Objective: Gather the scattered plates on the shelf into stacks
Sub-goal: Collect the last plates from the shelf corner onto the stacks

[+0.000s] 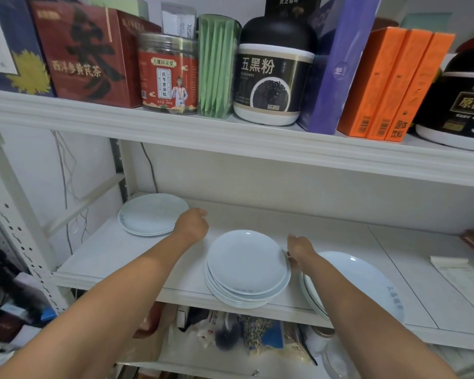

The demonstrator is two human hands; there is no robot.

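Both bare forearms reach up and forward onto the white shelf point(112, 258). Nearest, at its front edge, sits the middle stack of plates point(246, 266). Just right of it, two larger plates point(367, 280) lie under the right forearm. The right hand point(298, 248) sits at the middle stack's right rim, thumb touching it, fingers roughly straight and pointing forward. Farther back, the left hand point(192, 225) is beside the rear-left stack of plates point(151, 214). Its fingers curl away out of sight, so I cannot tell whether they hold anything.
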